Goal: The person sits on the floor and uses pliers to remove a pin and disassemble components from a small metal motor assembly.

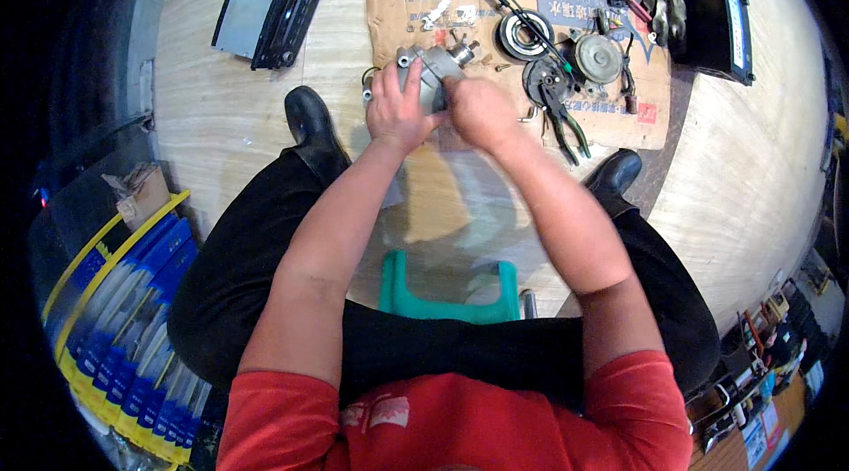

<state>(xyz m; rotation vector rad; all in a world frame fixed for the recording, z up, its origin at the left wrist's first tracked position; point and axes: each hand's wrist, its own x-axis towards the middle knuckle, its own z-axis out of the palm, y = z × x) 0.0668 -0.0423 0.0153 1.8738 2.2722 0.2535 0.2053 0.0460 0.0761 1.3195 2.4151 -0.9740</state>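
we judge that the grey cast metal housing [429, 61] could roll or skid on the cardboard sheet [610, 124] if the right hand [482, 113] pushes harder than the left hand [395, 110] braces. a sudden slip could knock the knuckles against the metal, or scatter the loose small parts nearby. the housing lies near the sheet's close left edge, its stubby shaft [462, 52] pointing away and to our right.

our left grip holds the housing, fingers spread forward over its left side, thumb turned inward. our right hand is curled fist-like at its right side (blurred, so we cannot tell whether that grip is closed on anything). both forearms reach forward and converge between the knees; the pliers [557, 114] lie right of the right hand, untouched.
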